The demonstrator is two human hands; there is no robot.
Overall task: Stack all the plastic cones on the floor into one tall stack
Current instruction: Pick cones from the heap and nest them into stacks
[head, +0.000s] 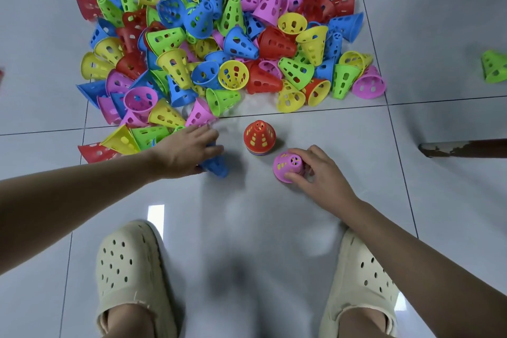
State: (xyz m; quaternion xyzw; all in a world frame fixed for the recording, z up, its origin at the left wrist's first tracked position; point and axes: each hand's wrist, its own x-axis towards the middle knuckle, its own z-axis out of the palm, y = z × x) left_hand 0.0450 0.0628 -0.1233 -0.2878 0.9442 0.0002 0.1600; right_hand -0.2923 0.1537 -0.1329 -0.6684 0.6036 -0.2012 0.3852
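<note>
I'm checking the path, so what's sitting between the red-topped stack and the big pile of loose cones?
Only bare floor tile, crossed by a dark grout line, separates the red-topped stack from the pile of loose cones in the head view.

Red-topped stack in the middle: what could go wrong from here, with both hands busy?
The right hand holds a second small pink-topped stack close beside the red-topped stack; merging them could knock it over. The left hand, taking a blue cone, lies against the pile, so loose cones may slide toward the stack.
</note>
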